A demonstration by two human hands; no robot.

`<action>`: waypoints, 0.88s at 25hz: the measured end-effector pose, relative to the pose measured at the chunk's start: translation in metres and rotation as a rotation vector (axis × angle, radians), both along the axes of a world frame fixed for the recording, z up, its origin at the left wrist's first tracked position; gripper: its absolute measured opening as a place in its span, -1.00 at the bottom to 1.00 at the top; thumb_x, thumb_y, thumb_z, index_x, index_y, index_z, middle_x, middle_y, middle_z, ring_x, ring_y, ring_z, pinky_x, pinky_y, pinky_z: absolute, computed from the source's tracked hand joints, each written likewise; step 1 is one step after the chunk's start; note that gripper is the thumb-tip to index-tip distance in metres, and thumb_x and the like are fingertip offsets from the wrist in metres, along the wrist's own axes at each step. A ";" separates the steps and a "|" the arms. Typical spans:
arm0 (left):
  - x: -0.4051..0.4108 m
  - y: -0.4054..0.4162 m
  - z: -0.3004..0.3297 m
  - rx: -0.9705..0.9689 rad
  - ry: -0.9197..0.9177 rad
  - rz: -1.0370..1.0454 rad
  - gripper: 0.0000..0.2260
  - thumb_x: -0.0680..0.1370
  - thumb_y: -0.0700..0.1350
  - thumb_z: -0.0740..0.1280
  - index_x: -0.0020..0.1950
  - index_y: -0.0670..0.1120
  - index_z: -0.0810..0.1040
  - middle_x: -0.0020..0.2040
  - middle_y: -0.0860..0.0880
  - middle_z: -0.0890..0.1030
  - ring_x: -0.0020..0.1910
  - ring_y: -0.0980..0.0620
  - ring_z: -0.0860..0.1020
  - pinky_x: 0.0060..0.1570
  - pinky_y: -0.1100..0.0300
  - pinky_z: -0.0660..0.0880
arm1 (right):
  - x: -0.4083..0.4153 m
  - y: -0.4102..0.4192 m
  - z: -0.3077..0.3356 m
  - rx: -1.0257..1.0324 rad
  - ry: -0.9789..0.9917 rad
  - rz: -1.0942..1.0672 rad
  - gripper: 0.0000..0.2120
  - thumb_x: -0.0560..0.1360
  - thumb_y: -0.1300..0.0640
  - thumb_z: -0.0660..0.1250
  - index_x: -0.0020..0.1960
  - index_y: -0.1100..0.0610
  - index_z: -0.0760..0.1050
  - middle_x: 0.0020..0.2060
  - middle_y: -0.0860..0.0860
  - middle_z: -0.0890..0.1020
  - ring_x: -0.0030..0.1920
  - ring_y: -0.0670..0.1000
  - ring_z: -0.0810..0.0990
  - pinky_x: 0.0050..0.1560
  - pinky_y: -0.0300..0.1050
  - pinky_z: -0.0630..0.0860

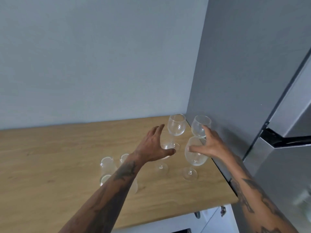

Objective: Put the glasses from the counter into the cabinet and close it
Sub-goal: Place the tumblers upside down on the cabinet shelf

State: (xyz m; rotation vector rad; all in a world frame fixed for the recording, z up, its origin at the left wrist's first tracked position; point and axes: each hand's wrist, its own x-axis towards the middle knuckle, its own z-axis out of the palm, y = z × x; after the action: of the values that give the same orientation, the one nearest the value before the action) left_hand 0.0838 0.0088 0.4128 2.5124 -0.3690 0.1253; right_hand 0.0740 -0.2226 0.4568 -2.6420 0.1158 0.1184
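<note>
Several clear glasses stand on the wooden counter [50,157] near its right end. My left hand [154,147] is open with fingers spread, just left of the back wine glass [176,126] and over another wine glass whose foot [161,167] shows below the thumb. My right hand [210,145] is spread between two wine glasses: the fingertips touch the far one [200,123] by the grey panel, the thumb rests on the bowl of the near one [193,158]. Neither is lifted. Two tumblers [106,165] are partly hidden behind my left forearm. No open cabinet is in view.
A tall grey panel [235,81] rises at the counter's right end, with a steel appliance door [289,115] beyond it. A pale wall [101,56] backs the counter. White fronts with metal handles [223,211] sit below the counter's front edge.
</note>
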 end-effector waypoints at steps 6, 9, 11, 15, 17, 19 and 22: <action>-0.006 0.003 -0.014 0.080 -0.040 0.138 -0.16 0.37 0.16 0.48 0.55 -0.09 0.25 0.44 -0.04 0.34 0.44 -0.07 0.33 0.39 0.10 0.32 | 0.008 0.008 -0.036 0.141 -0.046 0.169 -0.23 0.28 -0.13 0.52 0.39 0.07 0.34 0.33 0.04 0.46 0.30 0.06 0.45 0.19 -0.10 0.41; -0.032 0.020 -0.015 0.084 -0.025 0.169 -0.17 0.30 0.22 0.46 0.50 -0.02 0.31 0.37 0.05 0.37 0.38 0.01 0.38 0.31 0.11 0.42 | 0.005 0.025 -0.038 0.125 -0.022 0.298 -0.20 0.30 -0.18 0.50 0.43 0.04 0.29 0.35 0.00 0.43 0.31 0.04 0.44 0.17 -0.13 0.40; -0.047 0.022 -0.013 0.087 -0.027 0.186 -0.17 0.28 0.26 0.45 0.48 0.01 0.32 0.35 0.10 0.37 0.38 0.05 0.38 0.30 0.09 0.44 | 0.002 0.035 -0.039 0.125 -0.024 0.376 -0.15 0.32 -0.20 0.50 0.48 0.04 0.23 0.39 0.01 0.40 0.36 0.04 0.42 0.25 -0.12 0.40; -0.050 0.023 0.004 0.048 -0.079 0.207 -0.16 0.29 0.46 0.35 0.46 0.06 0.34 0.35 0.10 0.36 0.37 0.10 0.36 0.36 0.07 0.36 | 0.004 0.026 -0.030 0.217 0.017 0.468 -0.02 0.34 -0.34 0.42 0.57 0.04 0.09 0.54 0.03 0.24 0.52 0.06 0.25 0.44 -0.04 0.28; -0.026 0.020 0.024 -0.037 -0.166 0.170 -0.30 0.38 0.41 0.29 0.41 0.07 0.41 0.32 0.07 0.41 0.36 0.07 0.39 0.34 0.08 0.36 | 0.023 0.002 -0.017 0.305 -0.123 0.385 -0.15 0.38 -0.31 0.40 0.53 0.02 0.21 0.49 0.02 0.34 0.47 0.05 0.34 0.40 -0.07 0.33; 0.014 0.003 0.044 -0.022 -0.229 0.126 -0.44 0.46 0.29 0.32 0.38 0.07 0.45 0.29 0.05 0.47 0.34 0.04 0.42 0.30 0.10 0.39 | 0.053 -0.025 -0.007 0.337 -0.337 0.175 -0.38 0.43 -0.17 0.40 0.41 0.05 0.38 0.36 0.06 0.45 0.37 0.09 0.44 0.31 -0.05 0.40; 0.085 -0.049 0.054 0.207 -0.188 0.098 -0.55 0.53 0.09 0.37 0.41 0.02 0.47 0.34 -0.06 0.45 0.38 -0.08 0.41 0.31 0.02 0.42 | 0.102 -0.043 -0.007 0.135 -0.410 -0.046 -0.55 0.48 -0.03 0.36 0.31 0.11 0.43 0.31 0.17 0.41 0.33 0.24 0.39 0.22 0.00 0.41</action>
State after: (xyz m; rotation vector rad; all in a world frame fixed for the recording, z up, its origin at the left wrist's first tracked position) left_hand 0.1686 -0.0402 0.4670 2.7328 -0.3494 0.3813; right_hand 0.1758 -0.2654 0.4498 -2.4696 0.0286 -0.4152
